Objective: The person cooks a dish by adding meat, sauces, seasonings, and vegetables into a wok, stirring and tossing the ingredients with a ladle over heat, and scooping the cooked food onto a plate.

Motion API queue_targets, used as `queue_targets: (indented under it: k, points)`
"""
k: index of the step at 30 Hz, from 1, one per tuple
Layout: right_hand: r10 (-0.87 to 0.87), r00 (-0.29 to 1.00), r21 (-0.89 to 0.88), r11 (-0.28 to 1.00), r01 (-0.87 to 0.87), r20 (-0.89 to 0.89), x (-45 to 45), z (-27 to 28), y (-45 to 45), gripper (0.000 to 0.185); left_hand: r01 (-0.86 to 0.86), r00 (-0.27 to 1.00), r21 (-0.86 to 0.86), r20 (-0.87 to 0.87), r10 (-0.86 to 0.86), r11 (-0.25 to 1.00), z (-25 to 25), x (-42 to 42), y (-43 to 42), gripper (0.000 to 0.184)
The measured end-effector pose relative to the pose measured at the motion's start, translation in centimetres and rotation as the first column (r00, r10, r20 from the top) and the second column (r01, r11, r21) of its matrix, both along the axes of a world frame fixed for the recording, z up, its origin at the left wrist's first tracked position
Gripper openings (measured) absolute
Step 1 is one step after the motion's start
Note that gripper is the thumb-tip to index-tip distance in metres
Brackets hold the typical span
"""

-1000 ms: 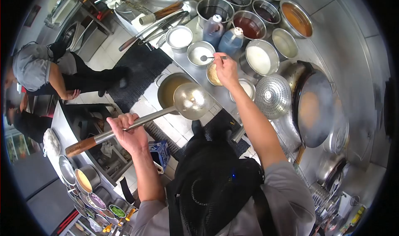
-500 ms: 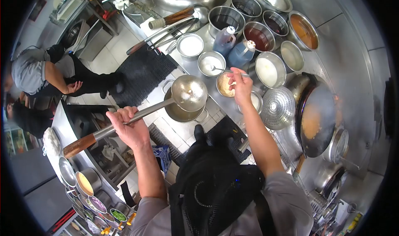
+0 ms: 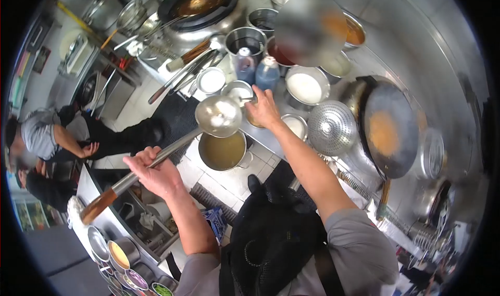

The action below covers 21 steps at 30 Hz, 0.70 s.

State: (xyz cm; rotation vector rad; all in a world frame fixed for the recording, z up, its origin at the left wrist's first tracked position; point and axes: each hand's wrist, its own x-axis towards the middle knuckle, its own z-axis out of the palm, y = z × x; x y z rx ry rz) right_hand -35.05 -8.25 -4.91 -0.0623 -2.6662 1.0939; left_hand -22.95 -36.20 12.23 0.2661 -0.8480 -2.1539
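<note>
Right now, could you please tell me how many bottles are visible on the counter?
2: one bottle stands by the metal pot of dark liquid; the other bottle is beside it, just beyond the right hand. The blurred patch could hide more.

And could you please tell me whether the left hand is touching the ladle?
Touching: the head view shows the left hand gripping the ladle by its metal shaft.

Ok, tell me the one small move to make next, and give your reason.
Probably lift the small spoon in the right hand clear of the bowl of white contents and tip it over the ladle. The right hand is right at that bowl, and the left hand holds the ladle open side up close beside it.
</note>
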Motion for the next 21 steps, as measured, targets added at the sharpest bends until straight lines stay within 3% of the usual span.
queue_targets:
  k: [1,3,4,5,6,7,8,9,10,13,15,16,17,18,19,20,21]
  points:
    - [-0.052,0.998,-0.009,0.999,0.051,-0.038,1.6,1.2,1.0,0.031,-0.024,1.0,-0.035,-0.02,0.023,0.999,1.1,0.5,1.2,0.046]
    - [0.128,0.988,-0.118,0.986,-0.117,0.086,7.0,8.3,4.9,0.042,-0.022,0.998,-0.066,-0.057,0.018,0.998,2.7,1.6,4.0,0.045]
    - [0.358,0.907,-0.39,0.885,-0.254,0.222,10.6,12.4,5.6,0.041,-0.069,0.988,-0.191,-0.146,0.041,0.979,3.2,2.0,5.8,0.042]
    - [0.588,0.762,-0.645,0.699,-0.31,0.272,15.0,16.9,5.8,0.04,-0.126,0.97,-0.303,-0.237,0.053,0.945,3.9,2.5,7.9,0.039]
    - [0.735,0.677,-0.747,0.462,-0.479,0.02,19.6,21.2,5.6,0.039,-0.096,0.969,-0.296,-0.248,0.02,0.95,5.3,2.9,11.2,0.039]
    - [0.836,0.529,-0.848,0.378,-0.371,0.142,23.5,27.3,6.0,0.041,-0.283,0.948,-0.301,-0.23,0.219,0.911,7.3,3.7,15.5,0.037]
    - [0.884,0.462,-0.909,0.25,-0.334,0.074,26.4,30.5,6.2,0.043,-0.457,0.888,-0.309,-0.214,0.407,0.834,8.6,5.0,18.9,0.035]
    - [0.927,0.324,-0.931,0.274,-0.24,0.189,28.5,34.4,7.2,0.038,-0.461,0.883,-0.351,-0.268,0.385,0.815,8.1,6.4,21.6,0.026]
    - [0.915,0.359,-0.929,0.282,-0.24,0.185,30.3,34.8,8.2,0.038,-0.465,0.877,-0.39,-0.321,0.356,0.795,8.0,8.0,24.4,0.02]
    - [0.627,0.768,-0.986,0.002,-0.166,-0.128,34.8,35.0,10.6,0.03,-0.131,0.965,-0.41,-0.263,0.021,0.903,8.3,14.3,36.3,0.027]
    - [0.561,0.828,-0.995,-0.081,0.063,0.007,37.4,35.3,16.5,0.036,0.089,0.959,-0.41,-0.211,-0.189,0.908,8.1,18.0,43.1,0.04]
    - [0.521,0.85,-0.976,-0.134,0.17,0.076,38.7,35.4,19.4,0.039,0.133,0.939,-0.597,-0.179,-0.293,0.791,6.1,18.5,44.3,0.048]
    - [0.403,0.888,-0.968,-0.015,0.25,0.223,39.6,33.7,22.1,0.04,0.054,0.929,-0.841,-0.156,-0.337,0.538,2.4,18.0,43.2,0.059]
    - [0.328,0.887,-0.945,0.159,0.285,0.323,40.8,30.9,25.8,0.034,-0.077,0.917,-0.958,-0.177,-0.358,0.277,-1.0,17.8,42.5,0.072]
    - [0.34,0.902,-0.957,0.209,0.202,0.265,41.9,26.6,29.6,0.035,-0.036,0.907,-0.989,-0.093,-0.41,0.146,-4.2,19.2,42.1,0.085]
    - [0.241,0.911,-0.933,0.223,0.283,0.334,43.5,23.8,32.3,0.035,0.102,0.898,-0.99,0.051,-0.438,0.093,-6.7,21.3,42.2,0.083]
    - [0.133,0.903,-0.871,0.35,0.344,0.409,44.9,21.5,34.6,0.035,0.223,0.851,-0.972,0.155,-0.502,0.078,-8.9,23.2,41.6,0.073]
